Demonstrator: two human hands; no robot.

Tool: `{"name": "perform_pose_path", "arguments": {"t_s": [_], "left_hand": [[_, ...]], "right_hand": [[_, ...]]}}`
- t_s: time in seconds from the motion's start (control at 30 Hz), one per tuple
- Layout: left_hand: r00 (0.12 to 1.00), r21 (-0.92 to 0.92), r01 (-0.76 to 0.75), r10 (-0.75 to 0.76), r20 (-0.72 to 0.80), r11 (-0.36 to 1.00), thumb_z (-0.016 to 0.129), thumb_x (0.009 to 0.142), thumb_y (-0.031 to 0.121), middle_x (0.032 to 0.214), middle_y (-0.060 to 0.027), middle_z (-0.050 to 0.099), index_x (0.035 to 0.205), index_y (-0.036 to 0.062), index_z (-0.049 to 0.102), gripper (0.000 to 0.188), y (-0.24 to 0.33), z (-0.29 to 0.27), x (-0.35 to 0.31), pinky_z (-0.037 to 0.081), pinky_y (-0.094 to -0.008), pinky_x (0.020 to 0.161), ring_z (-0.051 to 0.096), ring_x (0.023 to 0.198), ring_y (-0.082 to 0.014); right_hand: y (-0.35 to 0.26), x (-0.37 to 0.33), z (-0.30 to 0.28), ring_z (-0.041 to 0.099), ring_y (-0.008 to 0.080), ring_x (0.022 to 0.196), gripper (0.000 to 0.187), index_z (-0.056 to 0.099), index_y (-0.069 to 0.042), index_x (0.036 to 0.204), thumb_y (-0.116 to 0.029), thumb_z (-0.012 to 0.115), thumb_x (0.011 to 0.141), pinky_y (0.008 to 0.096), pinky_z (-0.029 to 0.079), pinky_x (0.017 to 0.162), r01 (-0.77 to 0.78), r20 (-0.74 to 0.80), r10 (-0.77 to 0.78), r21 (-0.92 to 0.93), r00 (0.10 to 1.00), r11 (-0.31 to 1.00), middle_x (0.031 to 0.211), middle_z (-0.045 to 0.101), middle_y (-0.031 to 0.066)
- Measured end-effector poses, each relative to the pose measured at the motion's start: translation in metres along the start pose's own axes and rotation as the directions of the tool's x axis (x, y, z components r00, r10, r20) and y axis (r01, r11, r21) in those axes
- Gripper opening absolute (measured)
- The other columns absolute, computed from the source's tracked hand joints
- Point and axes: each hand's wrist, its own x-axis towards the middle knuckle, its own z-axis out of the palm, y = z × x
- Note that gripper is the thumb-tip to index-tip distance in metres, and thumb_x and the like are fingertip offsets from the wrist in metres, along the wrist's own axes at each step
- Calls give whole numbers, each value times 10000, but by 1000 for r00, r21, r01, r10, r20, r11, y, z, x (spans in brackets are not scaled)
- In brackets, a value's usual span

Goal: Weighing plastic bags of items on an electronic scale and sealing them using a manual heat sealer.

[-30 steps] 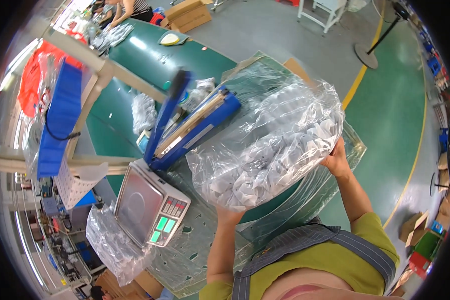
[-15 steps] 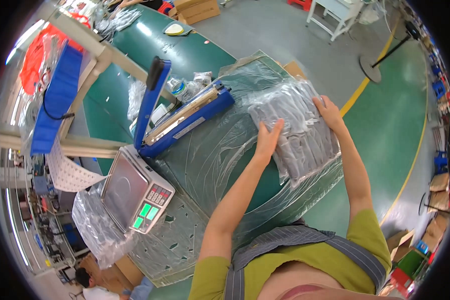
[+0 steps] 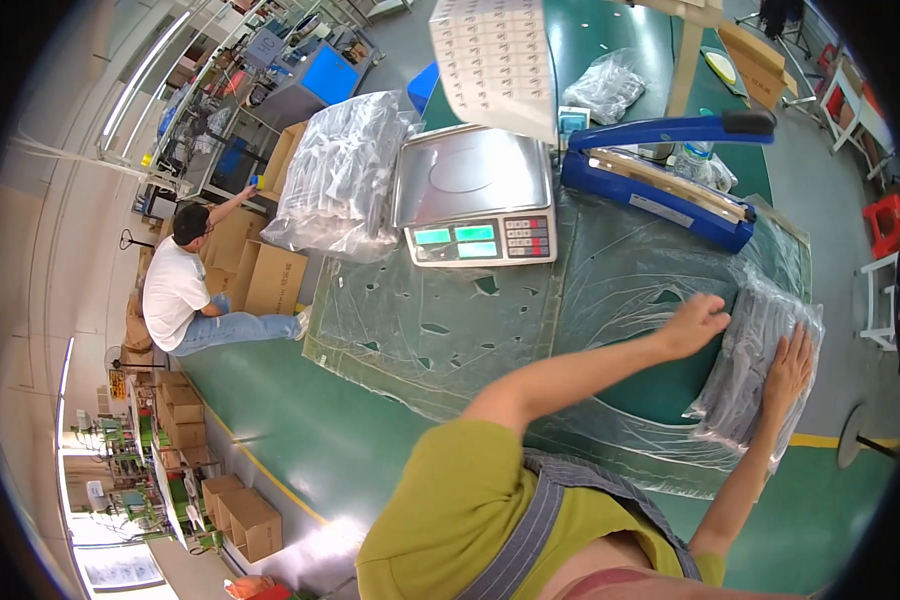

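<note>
Right beside my fingers, on the right-hand end of the plastic sheet (image 3: 610, 270), lies the clear bag (image 3: 752, 350) of grey pieces, its long side running away from me and leaning a little to the right at the far end. My right hand (image 3: 788, 378) is the nearer one: it rests flat on the bag's right part, fingers stretched out and a little apart, palm down, pinching nothing that I can see. My left hand (image 3: 686, 328) is just off the bag's left edge, toward its far half, with the fingers half curled; whether they touch the film or nip a bit of it I cannot tell. So the bag lies to the right of one hand and under the other. Beyond my left hand stands the blue sealer (image 3: 660, 197), its lever (image 3: 660, 132) raised, and that blocks the way straight ahead from there. Farther left is the scale (image 3: 475, 175) with its lit green displays, a hanging sheet of printed paper (image 3: 495, 60) behind it, and on its left another stuffed bag (image 3: 335, 170). Past that, well apart from me, a person (image 3: 182, 290) in a white top sits by cardboard boxes (image 3: 273, 280)
</note>
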Motion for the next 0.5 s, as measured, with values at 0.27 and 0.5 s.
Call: {"name": "perform_pose_path", "arguments": {"t_s": [0.27, 0.5], "left_hand": [[530, 502, 116, 374, -761, 857, 521, 790, 147, 969, -154, 584, 1110, 22, 524, 343, 68, -444, -159, 450, -404, 788, 559, 862, -334], [694, -188, 256, -316, -647, 948, 540, 881, 318, 613, 37, 459, 945, 75, 560, 252, -3, -630, -268, 386, -173, 486, 448, 523, -53]], "right_hand": [[-129, -5, -95, 541, 321, 963, 238, 576, -20, 1055, -96, 448, 869, 377, 424, 838, -171, -26, 197, 397, 980, 902, 1061, 569, 162], [-452, -46, -62, 604, 236, 810, 249, 607, -46, 965, -239, 472, 882, 324, 464, 732, -89, 96, -612, 995, 785, 42, 877, 635, 105]]}}
